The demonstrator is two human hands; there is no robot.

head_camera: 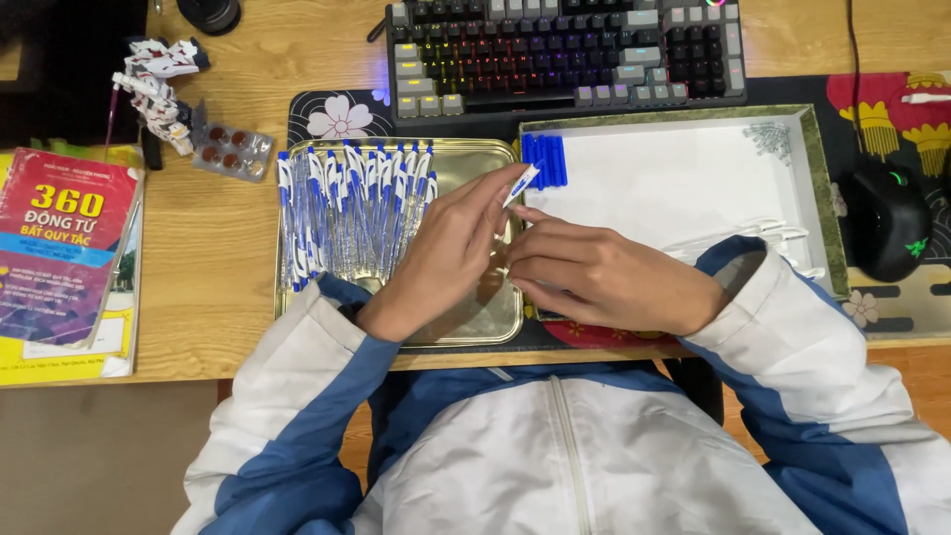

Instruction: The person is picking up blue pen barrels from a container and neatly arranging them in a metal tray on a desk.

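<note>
My left hand [446, 253] holds a clear pen with a blue cap [519, 185] over the right side of a gold metal tray [475, 163]. My right hand [604, 277] pinches the lower end of the same pen, its fingertips meeting those of the left hand. Several blue-and-white pens [352, 208] lie in a row across the left half of the tray. A bunch of blue caps [545, 160] sits in the left corner of a white box lid [684, 178] to the right.
A keyboard with lit keys [565, 54] stands behind the tray and lid. A black mouse [887, 218] is at the right. At the left lie a red book [59, 243], a pill blister [231, 151] and a small white robot figure [158, 89].
</note>
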